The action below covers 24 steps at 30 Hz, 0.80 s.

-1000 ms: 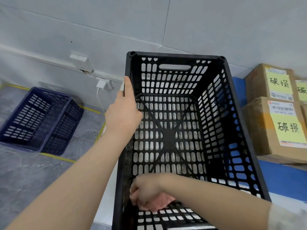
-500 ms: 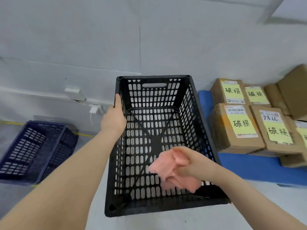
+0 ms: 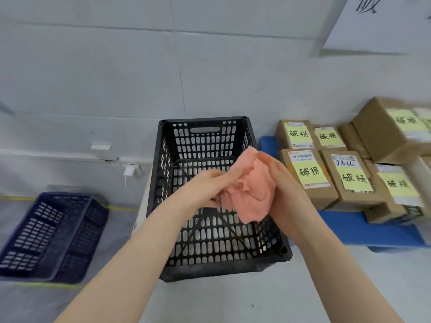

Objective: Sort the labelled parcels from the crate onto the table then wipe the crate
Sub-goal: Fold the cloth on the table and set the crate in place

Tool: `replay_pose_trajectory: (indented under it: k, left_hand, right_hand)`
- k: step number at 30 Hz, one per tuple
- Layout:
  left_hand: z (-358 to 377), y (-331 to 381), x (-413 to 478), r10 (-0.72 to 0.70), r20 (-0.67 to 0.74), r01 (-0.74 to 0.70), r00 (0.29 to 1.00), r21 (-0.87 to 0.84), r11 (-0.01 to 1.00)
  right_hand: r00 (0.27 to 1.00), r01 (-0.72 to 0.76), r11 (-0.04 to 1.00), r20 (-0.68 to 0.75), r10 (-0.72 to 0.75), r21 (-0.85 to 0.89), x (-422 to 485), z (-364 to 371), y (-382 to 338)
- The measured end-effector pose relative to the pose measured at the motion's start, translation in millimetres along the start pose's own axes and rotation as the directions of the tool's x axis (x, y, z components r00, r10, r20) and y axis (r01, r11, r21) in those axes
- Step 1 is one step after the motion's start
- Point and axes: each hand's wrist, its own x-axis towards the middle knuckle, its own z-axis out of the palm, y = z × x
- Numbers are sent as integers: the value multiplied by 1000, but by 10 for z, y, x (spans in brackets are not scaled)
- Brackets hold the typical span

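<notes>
matt plastic crate (image 3: 205,145); soft cloth (image 3: 254,194)

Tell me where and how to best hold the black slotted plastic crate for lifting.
Probably by its two short ends, from above. The black slotted plastic crate stands upright and open, and its far end wall has an oblong handle slot under the rim. A near slot is not visible. The left hand and right hand hold a pink cloth.

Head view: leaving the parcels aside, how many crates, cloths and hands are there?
Crates: 2, a black crate and a blue crate
Cloths: 1, a pink cloth
Hands: 2, left hand and right hand
Total: 5
</notes>
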Motion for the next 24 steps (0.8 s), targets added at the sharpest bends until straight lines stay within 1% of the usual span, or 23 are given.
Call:
replay_pose_trajectory:
  k: [1, 2, 4, 5, 8, 11, 14, 16, 19, 20, 22, 23, 24]
  left_hand:
    - [49, 37, -40, 13, -10, -14, 1000, -95, 995]
    - [97, 81, -78, 36, -18, -39, 999, -155, 987]
    - [215, 192, -155, 113, -50, -121, 992, -194, 973]
    - [301, 258, -195, 154, -82, -167, 985, -185, 969]
    - [701, 492, -355, 274, -143, -289, 951, -92, 953]
    - [1203, 684, -477, 405, -176, -391, 897, 113, 914]
    - [1703, 752, -515, 452, -204, -403, 868, 239, 883]
    - [2005, 699, -492, 450, -259, -370, 855, 305, 878]
    - [2409, 496, -407, 400, -282, -284, 872, 374, 883]
    - [2523, 394, -363, 383, -282, -256, 880, 397, 881]
    - [2701, 183, -274, 343, -280, -205, 897, 424, 882]
    - [2758, 91, -234, 318, -285, -176, 904, 430, 886]
    - [2793, 16, -200, 283, -296, -139, 912, 427, 894]
  right_hand:
    - [999, 37, 999, -20, -37, -24, -50, -10, -75]
    - [995, 78, 991, -51, -84, -104, -113, -55, -136]
    - [978, 141, 949, -111, -178, -281, -270, -176, -269]
    - [968, 165, 928, -124, -217, -335, -371, -257, -337]
    - [945, 213, 872, -133, -298, -440, -693, -575, -541]
    - [940, 215, 857, -139, -311, -468, -1049, -960, -707]
    - [941, 176, 844, -166, -296, -507, -1370, -1420, -769]
    - [947, 72, 805, -212, -240, -588, -1513, -1748, -722]
    - [970, -54, 677, -200, -141, -734, -1610, -2193, -547]
    - [975, -87, 603, -192, -111, -793, -1623, -2328, -461]
    - [977, -175, 410, -210, -43, -895, -1646, -2551, -303]
    - [977, -202, 343, -215, 0, -918, -1658, -2640, -235]
    - [975, -222, 303, -216, 53, -927, -1668, -2722, -171]
